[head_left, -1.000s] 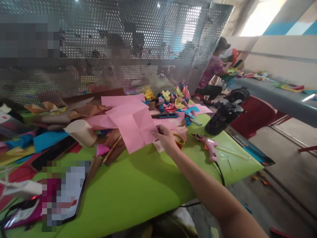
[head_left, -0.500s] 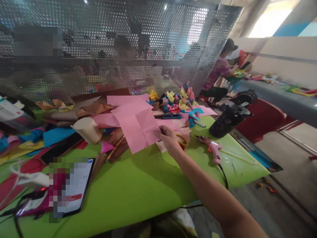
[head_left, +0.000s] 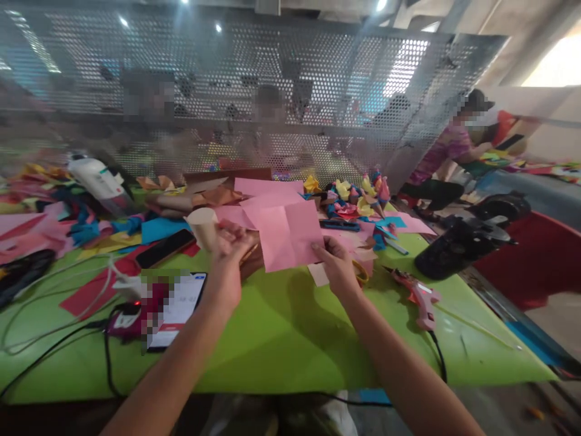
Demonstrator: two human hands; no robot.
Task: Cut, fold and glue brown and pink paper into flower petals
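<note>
My right hand (head_left: 336, 266) pinches the lower right corner of a creased pink paper sheet (head_left: 290, 233) held just above the green table (head_left: 281, 339). My left hand (head_left: 229, 260) is raised to the left of the sheet, fingers curled near a beige paper roll (head_left: 203, 226); whether it grips anything is unclear. A yellow tape ring (head_left: 362, 274) lies just behind my right hand.
A pink glue gun (head_left: 420, 295) with a black cord lies to the right. A phone (head_left: 178, 309) and a black phone (head_left: 165, 247) lie at the left among cables. Coloured paper scraps and folded paper pieces (head_left: 351, 203) crowd the back, before a perforated metal screen (head_left: 254, 97). A person (head_left: 442, 157) sits far right.
The view has swung left. My left hand has come into view beside the pink sheet. My right hand keeps its hold on the sheet's corner.
</note>
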